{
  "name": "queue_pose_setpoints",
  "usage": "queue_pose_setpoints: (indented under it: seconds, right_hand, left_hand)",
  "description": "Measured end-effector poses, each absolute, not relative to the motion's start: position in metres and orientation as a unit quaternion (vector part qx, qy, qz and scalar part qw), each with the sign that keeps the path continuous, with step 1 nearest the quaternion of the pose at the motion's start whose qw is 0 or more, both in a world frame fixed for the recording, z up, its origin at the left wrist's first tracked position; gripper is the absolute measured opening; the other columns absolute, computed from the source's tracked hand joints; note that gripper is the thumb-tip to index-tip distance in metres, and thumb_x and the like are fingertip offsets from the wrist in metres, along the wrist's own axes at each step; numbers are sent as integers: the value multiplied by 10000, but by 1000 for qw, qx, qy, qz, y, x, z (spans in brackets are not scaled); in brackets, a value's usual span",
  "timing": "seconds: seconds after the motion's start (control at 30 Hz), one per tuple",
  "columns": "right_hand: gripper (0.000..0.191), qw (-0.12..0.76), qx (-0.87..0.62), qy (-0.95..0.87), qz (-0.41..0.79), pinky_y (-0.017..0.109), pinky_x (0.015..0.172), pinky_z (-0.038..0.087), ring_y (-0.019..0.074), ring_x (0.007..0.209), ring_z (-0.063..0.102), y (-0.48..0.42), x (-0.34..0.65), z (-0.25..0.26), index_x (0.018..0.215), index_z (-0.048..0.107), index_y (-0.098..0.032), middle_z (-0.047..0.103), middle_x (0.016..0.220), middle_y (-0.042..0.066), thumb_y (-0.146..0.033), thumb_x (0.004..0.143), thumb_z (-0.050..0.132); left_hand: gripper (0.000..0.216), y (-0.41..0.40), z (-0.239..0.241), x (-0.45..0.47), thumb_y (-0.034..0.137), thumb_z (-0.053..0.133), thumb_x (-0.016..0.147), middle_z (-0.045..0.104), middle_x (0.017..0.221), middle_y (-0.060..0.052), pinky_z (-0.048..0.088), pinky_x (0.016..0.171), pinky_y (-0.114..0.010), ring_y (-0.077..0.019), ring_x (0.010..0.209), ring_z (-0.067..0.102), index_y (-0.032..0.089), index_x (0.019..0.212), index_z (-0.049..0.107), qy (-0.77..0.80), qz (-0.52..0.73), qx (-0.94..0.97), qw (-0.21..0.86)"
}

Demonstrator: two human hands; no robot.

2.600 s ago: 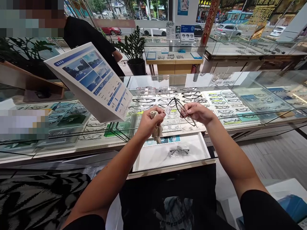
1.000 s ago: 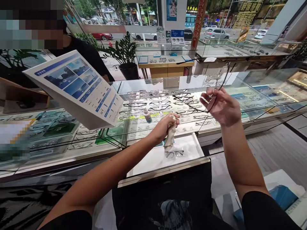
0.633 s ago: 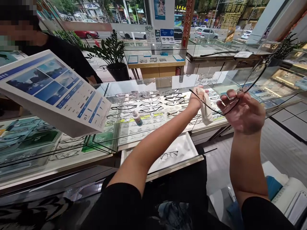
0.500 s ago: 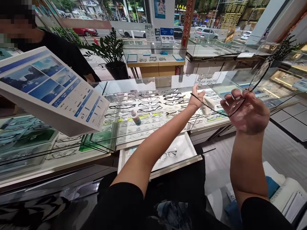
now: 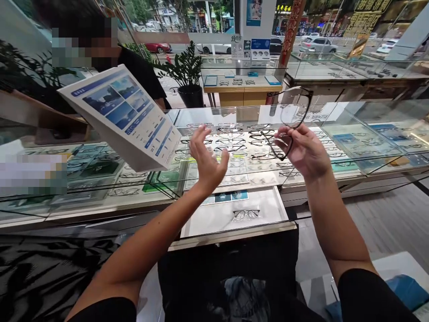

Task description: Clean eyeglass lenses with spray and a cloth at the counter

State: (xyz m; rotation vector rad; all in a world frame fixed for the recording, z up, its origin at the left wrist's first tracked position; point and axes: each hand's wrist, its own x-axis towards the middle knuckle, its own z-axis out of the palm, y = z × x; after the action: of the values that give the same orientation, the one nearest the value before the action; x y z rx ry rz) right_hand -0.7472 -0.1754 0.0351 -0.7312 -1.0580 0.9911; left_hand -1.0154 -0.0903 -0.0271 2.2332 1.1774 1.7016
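My right hand (image 5: 306,152) grips a pair of dark-framed eyeglasses (image 5: 309,108) between thumb and fingers, raised above the glass counter. One lens rim stands above the fingers, the other hangs below them. To the left, my left hand (image 5: 208,161) is held over the countertop with fingers apart, and nothing shows in it. Below the hands, an open drawer (image 5: 214,226) contains another pair of eyeglasses (image 5: 246,214) and a blue picture card (image 5: 231,196). The small spray bottle is out of sight, possibly behind my left hand.
A tent-shaped display card (image 5: 134,116) stands on the counter at left. Rows of eyeglasses (image 5: 231,147) lie inside the glass showcase (image 5: 208,117). Across the counter is a person in black (image 5: 140,71), near a potted plant (image 5: 189,71). A white surface (image 5: 392,264) is at lower right.
My left hand has moved left across the counter, away from the pale cloth. My right hand has brought the eyeglasses lower and leftward. The view has turned left.
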Motion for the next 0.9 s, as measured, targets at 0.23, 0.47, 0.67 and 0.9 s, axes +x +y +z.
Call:
queue_pose_setpoints:
  seconds: [0.23,0.47,0.67,0.9]
  right_hand:
    - [477,633,-322,-510,485,407,1072,594,241,1205,745,-122,-799,21,832,654,-268,826,1075,21,-531,717,1035]
    - [507,639,-341,-511,463,380,1005,572,229,1109,741,-102,-811,-10,843,703,-257,803,996,22,-586,681,1053]
    - [481,633,-364,-521,442,387,965,587,206,968,714,-113,-811,-24,834,707,-256,722,923,7,-610,735,1017]
    - [499,606,-358,-538,464,411,940,598,208,893,702,-128,-833,-25,815,677,-252,625,849,-6,-632,766,996]
  left_hand:
    - [605,-71,-53,-1044,403,698,970,666,1492,-205,336,1237,-591,-407,1436,560,207,1497,476,517,432,733,96]
    - [190,-70,-55,-1047,378,595,1045,764,1266,-154,327,1214,-581,-385,1305,604,234,1166,619,519,348,768,141]
    - [468,-74,-40,-1047,626,650,1011,686,1094,-56,564,951,-412,-253,1037,689,283,1312,550,320,412,712,470]
    - [654,-91,-8,-1052,902,626,844,534,802,-42,504,607,-366,-214,724,526,248,860,592,241,337,575,705]
